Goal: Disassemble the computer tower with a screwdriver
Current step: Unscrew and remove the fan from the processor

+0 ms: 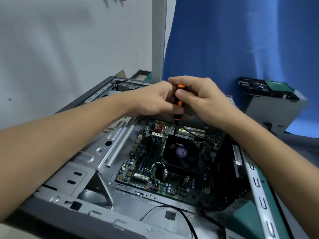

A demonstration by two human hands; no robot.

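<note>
Computer tower (96, 152): lying on its side on the teal table (248, 219), side panel off, bare grey metal frame open to the camera.
Screwdriver (179, 103): black handle with orange patches, held nearly upright over the far edge of the motherboard (138, 163); thin shaft runs down past a small silver heat sink (169, 130); tip lost against dark parts.
Left hand (153, 99): fingers curled round the handle from the left, clamped on it.
Right hand (205, 99): wrapped round the handle's top from the right, thumb pressed on its side.
Fan (172, 157): black, square-framed, at the middle of the board, just below the shaft.
Sticker (181, 152): purple, round, on the fan hub; letters too blurred to read.
Board print: white, upside down along the near edge, "Dual DDR3" followed by digits too small to make out.
Black cable (183, 214): looped over the tower's near edge.
Grey drive box (269, 107): outside the tower, near the table's far right edge, with a green-topped drive (276, 86) stacked on it.
Blue cloth (241, 40): hung behind.
</note>
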